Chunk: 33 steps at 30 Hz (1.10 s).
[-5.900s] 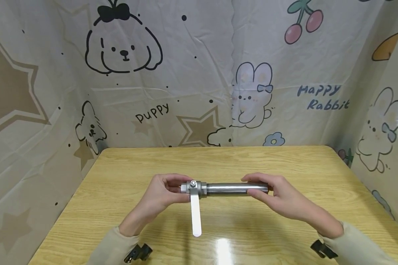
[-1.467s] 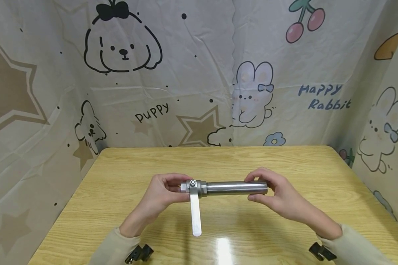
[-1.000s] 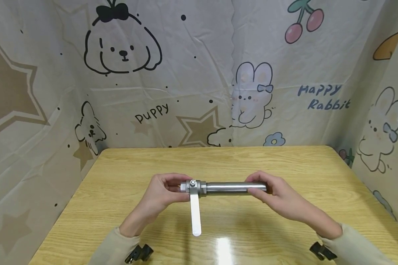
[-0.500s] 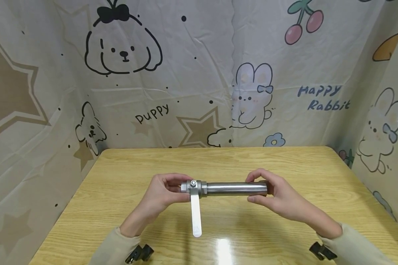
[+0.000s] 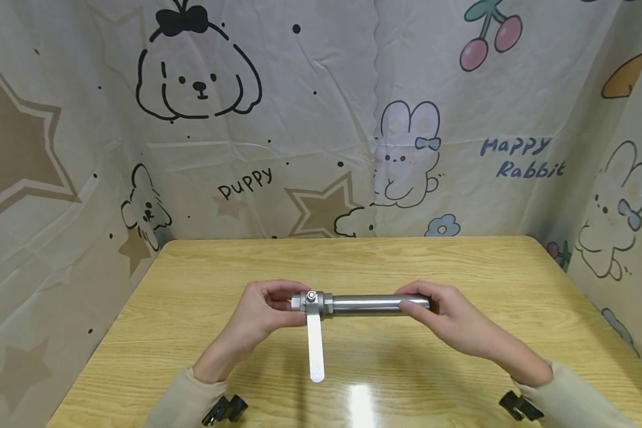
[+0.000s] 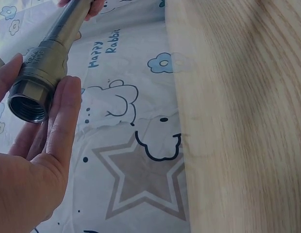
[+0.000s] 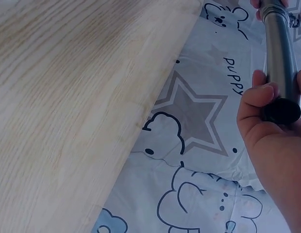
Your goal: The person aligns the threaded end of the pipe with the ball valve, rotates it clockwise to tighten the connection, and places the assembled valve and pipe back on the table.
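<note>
A steel ball valve [image 5: 326, 303] with a long flat lever [image 5: 315, 348] is joined to a straight steel pipe [image 5: 366, 304], and both are held level over the table. My left hand [image 5: 251, 312] grips the valve's hex end between thumb and fingers. In the left wrist view the threaded mouth [image 6: 31, 106] of the valve faces the camera. On the pipe's far right my right hand [image 5: 452, 312] has its thumb across the near side and fingers behind. The right wrist view shows the dark pipe end [image 7: 281, 110] within that grip. The lever points toward me.
Below lies a wood-grain table [image 5: 235, 261]. A printed cloth [image 5: 310, 77] with cartoon animals hangs behind it and along both sides. Black wrist mounts [image 5: 520, 405] sit at the cuffs of the light sleeves [image 5: 184, 395].
Half a second ago the right thumb was under the pipe; now it has rolled up over its near face. The same thumb shift shows between earlier frames. Left hand and lever stay put.
</note>
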Available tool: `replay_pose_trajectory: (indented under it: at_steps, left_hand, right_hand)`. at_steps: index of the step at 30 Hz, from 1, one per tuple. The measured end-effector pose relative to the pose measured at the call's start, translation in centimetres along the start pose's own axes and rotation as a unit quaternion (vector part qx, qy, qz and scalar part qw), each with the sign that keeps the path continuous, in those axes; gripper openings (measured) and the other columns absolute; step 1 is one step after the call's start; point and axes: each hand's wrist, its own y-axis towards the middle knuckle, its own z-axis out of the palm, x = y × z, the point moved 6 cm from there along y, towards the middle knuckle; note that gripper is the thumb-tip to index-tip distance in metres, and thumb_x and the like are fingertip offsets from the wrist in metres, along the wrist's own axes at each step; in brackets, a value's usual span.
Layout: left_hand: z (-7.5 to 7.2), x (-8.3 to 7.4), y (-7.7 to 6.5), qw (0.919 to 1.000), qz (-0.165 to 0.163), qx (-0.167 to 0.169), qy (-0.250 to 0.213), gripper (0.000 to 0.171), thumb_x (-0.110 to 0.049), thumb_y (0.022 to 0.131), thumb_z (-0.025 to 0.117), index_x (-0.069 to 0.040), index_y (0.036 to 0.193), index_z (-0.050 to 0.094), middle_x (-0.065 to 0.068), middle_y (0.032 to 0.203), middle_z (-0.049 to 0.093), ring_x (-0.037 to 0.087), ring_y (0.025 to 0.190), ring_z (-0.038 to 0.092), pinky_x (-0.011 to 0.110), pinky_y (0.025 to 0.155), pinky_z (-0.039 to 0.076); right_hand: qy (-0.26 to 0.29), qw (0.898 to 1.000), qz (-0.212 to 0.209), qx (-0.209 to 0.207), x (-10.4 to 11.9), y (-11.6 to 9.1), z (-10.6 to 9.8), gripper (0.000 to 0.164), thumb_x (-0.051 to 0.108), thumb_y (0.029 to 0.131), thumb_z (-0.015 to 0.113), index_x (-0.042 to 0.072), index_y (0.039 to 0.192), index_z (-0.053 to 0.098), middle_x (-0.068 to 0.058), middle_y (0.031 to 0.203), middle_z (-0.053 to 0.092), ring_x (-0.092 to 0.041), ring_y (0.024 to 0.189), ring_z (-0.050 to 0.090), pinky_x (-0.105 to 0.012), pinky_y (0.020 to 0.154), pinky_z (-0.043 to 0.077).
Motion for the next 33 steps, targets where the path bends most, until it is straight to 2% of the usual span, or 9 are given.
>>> replay_pose_trajectory:
  at_steps: [4,8,12,15,20,27,30,33]
  left_hand:
    - [0.0,0.1,0.0,1.0,-0.002,-0.003,-0.001,0.045,0.007,0.077,0.085,0.009,0.12,0.073,0.014,0.107,0.076,0.021,0.083,0.072,0.034,0.078,0.064]
    - [0.0,0.1,0.0,1.0,-0.006,-0.005,-0.001,0.045,0.006,0.077,0.086,0.009,0.12,0.073,0.015,0.107,0.076,0.022,0.085,0.073,0.034,0.079,0.064]
    - [0.0,0.2,0.1,1.0,-0.006,-0.004,-0.001,0.045,0.006,0.077,0.085,0.008,0.12,0.073,0.016,0.107,0.076,0.022,0.086,0.073,0.035,0.08,0.064]
    - [0.0,0.2,0.1,1.0,-0.005,-0.005,-0.004,0.045,0.006,0.077,0.086,0.008,0.12,0.073,0.016,0.108,0.076,0.023,0.087,0.074,0.036,0.08,0.064]
    - [-0.1,0.3,0.1,0.9999,-0.006,-0.008,-0.006,0.046,0.007,0.076,0.086,0.008,0.121,0.073,0.015,0.108,0.076,0.023,0.088,0.074,0.036,0.08,0.064]
    - [0.0,0.2,0.0,1.0,-0.003,-0.004,-0.007,0.047,0.007,0.076,0.086,0.008,0.122,0.073,0.015,0.108,0.076,0.021,0.084,0.073,0.034,0.078,0.064]
    - [0.0,0.1,0.1,1.0,-0.003,-0.004,-0.007,0.047,0.007,0.076,0.086,0.008,0.121,0.073,0.015,0.108,0.076,0.02,0.083,0.073,0.034,0.078,0.064]
    - [0.0,0.1,0.1,1.0,-0.002,-0.006,-0.006,0.047,0.007,0.076,0.086,0.007,0.121,0.074,0.015,0.108,0.076,0.02,0.082,0.072,0.033,0.077,0.064]
  right_hand:
    - [0.011,1.0,-0.026,-0.006,0.2,-0.1,-0.1,0.027,0.009,0.101,0.072,0.012,0.127,0.067,-0.008,0.109,0.065,-0.017,0.077,0.059,-0.028,0.059,0.052]
    - [0.025,0.998,-0.06,-0.009,0.6,-0.2,-0.1,0.044,0.002,0.091,0.082,0.012,0.128,0.062,-0.01,0.107,0.063,-0.017,0.072,0.056,-0.029,0.057,0.05]
    - [0.026,0.996,-0.078,-0.016,0.6,-0.2,-0.2,0.043,-0.003,0.089,0.081,0.013,0.125,0.063,-0.008,0.107,0.066,-0.016,0.077,0.061,-0.029,0.061,0.054]
    - [0.03,0.997,-0.072,-0.019,0.4,-0.2,-0.2,0.04,-0.004,0.09,0.08,0.011,0.125,0.065,-0.007,0.108,0.068,-0.017,0.083,0.067,-0.03,0.065,0.058]
    - [0.035,0.999,-0.04,-0.008,-0.2,-0.2,0.0,0.03,0.003,0.096,0.076,0.008,0.125,0.068,-0.006,0.109,0.071,-0.018,0.087,0.068,-0.03,0.068,0.059]
    - [0.022,1.0,0.007,0.006,-0.4,-0.1,0.2,0.019,0.013,0.105,0.066,0.011,0.124,0.07,-0.006,0.104,0.069,-0.019,0.078,0.058,-0.029,0.061,0.05]
    - [0.033,0.999,0.013,0.008,-0.4,-0.1,0.2,0.019,0.012,0.106,0.065,0.01,0.124,0.069,-0.009,0.106,0.068,-0.02,0.08,0.059,-0.03,0.062,0.05]
    - [0.033,0.999,0.0,0.002,-0.3,-0.1,0.1,0.029,0.01,0.1,0.073,0.013,0.128,0.066,-0.009,0.111,0.066,-0.019,0.081,0.06,-0.029,0.063,0.052]
